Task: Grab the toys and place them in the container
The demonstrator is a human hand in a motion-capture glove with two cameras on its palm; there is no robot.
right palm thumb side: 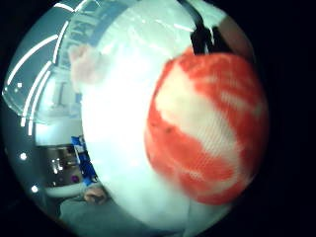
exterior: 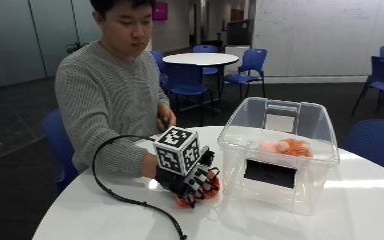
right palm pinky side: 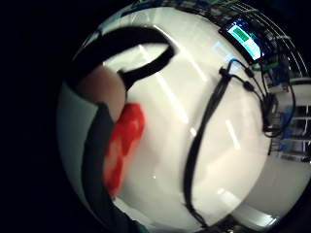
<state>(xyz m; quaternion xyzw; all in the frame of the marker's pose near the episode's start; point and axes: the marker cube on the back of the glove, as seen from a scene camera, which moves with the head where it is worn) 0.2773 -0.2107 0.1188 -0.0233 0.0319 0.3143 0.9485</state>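
Item: red-and-white toy point(exterior: 202, 192) on the table point(exterior: 352, 210), under my right hand point(exterior: 191, 181), fingers curled round it for lifting. Container point(exterior: 278, 155) stands at its three o'clock, open, one toy inside.

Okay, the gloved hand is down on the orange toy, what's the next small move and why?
Probably lift it: the right hand has its fingers curled round the orange-and-white toy low at the table, and the clear container beside it stands open.

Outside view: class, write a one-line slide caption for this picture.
Gloved right hand grips an orange-and-white toy on the white table, beside a clear container already holding another toy.
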